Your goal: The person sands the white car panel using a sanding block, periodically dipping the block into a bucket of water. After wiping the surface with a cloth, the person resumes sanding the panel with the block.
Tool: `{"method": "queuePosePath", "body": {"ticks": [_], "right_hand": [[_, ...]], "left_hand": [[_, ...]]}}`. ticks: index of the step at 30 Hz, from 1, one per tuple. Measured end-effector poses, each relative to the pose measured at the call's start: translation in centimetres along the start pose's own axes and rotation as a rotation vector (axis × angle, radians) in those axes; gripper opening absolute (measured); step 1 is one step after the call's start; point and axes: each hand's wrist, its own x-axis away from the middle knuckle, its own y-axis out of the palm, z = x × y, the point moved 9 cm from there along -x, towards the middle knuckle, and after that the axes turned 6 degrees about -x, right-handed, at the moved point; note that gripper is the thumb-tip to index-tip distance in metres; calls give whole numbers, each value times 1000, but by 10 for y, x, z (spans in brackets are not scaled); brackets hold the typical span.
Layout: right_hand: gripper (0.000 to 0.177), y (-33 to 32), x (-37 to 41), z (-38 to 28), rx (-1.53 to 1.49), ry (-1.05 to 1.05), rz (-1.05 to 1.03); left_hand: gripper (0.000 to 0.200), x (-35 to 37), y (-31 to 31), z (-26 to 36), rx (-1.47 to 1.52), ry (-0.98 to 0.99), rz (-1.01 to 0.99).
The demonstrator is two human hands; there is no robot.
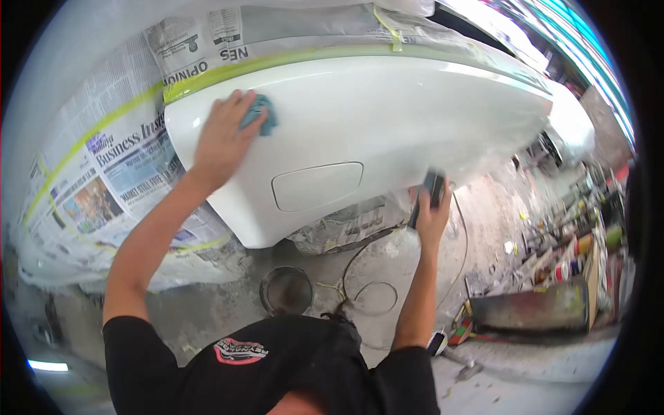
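Observation:
A glossy white car body panel (387, 114) with an outlined fuel flap (318, 187) stretches across the view. My left hand (225, 138) presses a crumpled teal cloth (261, 116) against the panel near its upper left corner. Off the panel's lower edge, my right hand (434, 216) grips a dark, block-shaped tool (434, 185). Blur hides what kind of tool it is, and a red patch shows beside it. Yellow-green masking tape (277, 63) runs along the panel's top edge.
Newspaper masking (131, 162) covers the bodywork at left. A dark round bucket (286, 290) stands on the floor below the panel, beside a coiled hose (375, 297). Cluttered cans and tools (570, 266) lie at right, near a worn box-like piece (529, 308).

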Motion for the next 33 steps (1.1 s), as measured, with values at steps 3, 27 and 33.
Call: {"method": "queuePosePath", "body": {"ticks": [3, 27, 33], "right_hand": [[65, -53, 108, 119, -16, 351, -8], [69, -263, 390, 325, 504, 1076, -338], [67, -218, 376, 346, 277, 1193, -291]], "left_hand": [[47, -46, 42, 57, 0, -28, -5], [57, -80, 30, 52, -165, -482, 204], [58, 65, -26, 4, -307, -703, 94]]}}
